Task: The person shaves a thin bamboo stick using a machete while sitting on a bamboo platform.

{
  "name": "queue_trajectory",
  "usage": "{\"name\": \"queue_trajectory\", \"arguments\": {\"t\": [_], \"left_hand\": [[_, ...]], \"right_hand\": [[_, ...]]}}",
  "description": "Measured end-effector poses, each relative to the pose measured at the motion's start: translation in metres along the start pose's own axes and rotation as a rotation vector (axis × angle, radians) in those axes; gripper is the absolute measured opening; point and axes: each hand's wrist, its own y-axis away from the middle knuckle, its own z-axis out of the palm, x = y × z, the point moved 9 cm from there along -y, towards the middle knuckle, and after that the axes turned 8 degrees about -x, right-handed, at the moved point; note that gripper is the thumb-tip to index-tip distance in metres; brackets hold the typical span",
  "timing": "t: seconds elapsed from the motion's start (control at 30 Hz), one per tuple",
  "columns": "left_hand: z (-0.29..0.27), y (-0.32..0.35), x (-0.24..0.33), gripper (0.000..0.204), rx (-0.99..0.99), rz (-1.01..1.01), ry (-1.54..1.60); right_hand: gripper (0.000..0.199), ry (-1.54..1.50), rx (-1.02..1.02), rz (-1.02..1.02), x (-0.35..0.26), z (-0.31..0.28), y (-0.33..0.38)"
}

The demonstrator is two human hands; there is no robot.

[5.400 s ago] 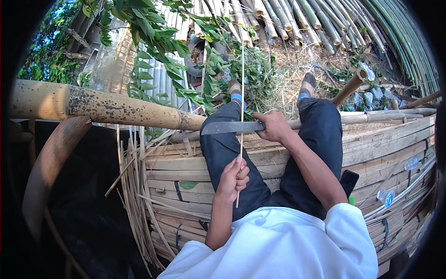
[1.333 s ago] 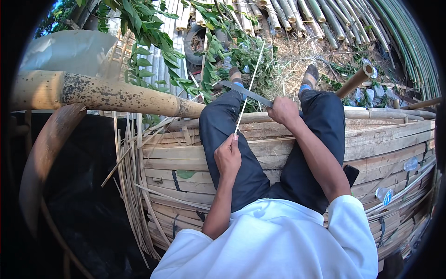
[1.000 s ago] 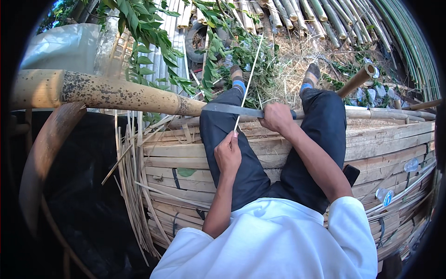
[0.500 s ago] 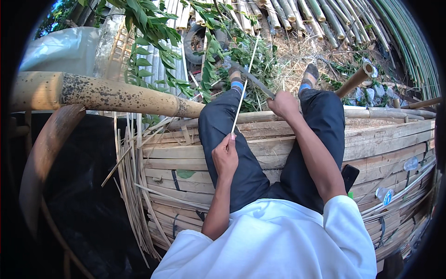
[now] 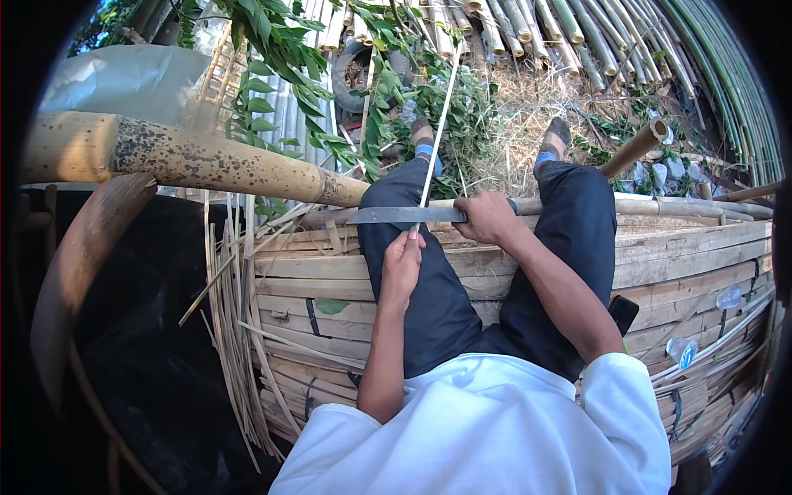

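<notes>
My left hand pinches the near end of a long, thin bamboo strip, which slants away from me between my legs toward the ground. My right hand is closed round the handle of a machete. Its grey blade lies crosswise over the strip, just beyond my left fingertips, with the tip pointing left above my left knee. Whether the edge bites into the strip cannot be made out.
I sit on stacked split-bamboo slats. A thick bamboo pole crosses at left, above a bundle of thin strips. A phone and plastic cups lie at right. Bamboo poles, leafy branches and a tire lie beyond.
The machete has come toward me along the strip, from near my left foot to just past my left hand, and its blade has swung level. My left hand still holds the strip.
</notes>
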Motion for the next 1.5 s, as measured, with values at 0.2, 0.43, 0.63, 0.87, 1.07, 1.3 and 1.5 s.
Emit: {"name": "queue_trajectory", "arguments": {"t": [0.2, 0.43, 0.63, 0.87, 1.07, 1.3, 1.5], "left_hand": [[0.015, 0.009, 0.0, 0.028, -0.259, -0.145, 0.186], [0.015, 0.006, 0.001, 0.032, -0.258, -0.174, 0.352], [0.011, 0.009, -0.002, 0.032, -0.249, -0.189, 0.358], [0.014, 0.015, -0.003, 0.032, -0.26, -0.157, 0.373], [0.016, 0.009, -0.003, 0.032, -0.212, -0.132, 0.264], [0.02, 0.018, -0.006, 0.032, -0.259, -0.203, 0.176], [0.02, 0.018, -0.007, 0.033, -0.214, -0.168, 0.119]], "right_hand": [[0.023, 0.067, -0.082, -0.099, -0.021, 0.013, 0.003], [0.02, 0.086, -0.048, 0.026, 0.004, 0.007, -0.009], [0.028, 0.013, -0.024, 0.299, 0.054, -0.002, -0.015], [0.038, -0.328, 0.092, 0.564, 0.094, -0.025, -0.002], [0.027, -0.026, -0.092, 0.118, 0.007, 0.008, -0.002], [0.028, -0.154, 0.078, 0.46, 0.09, -0.023, -0.01], [0.032, -0.006, -0.13, 0.192, 0.035, -0.011, -0.007]]}}
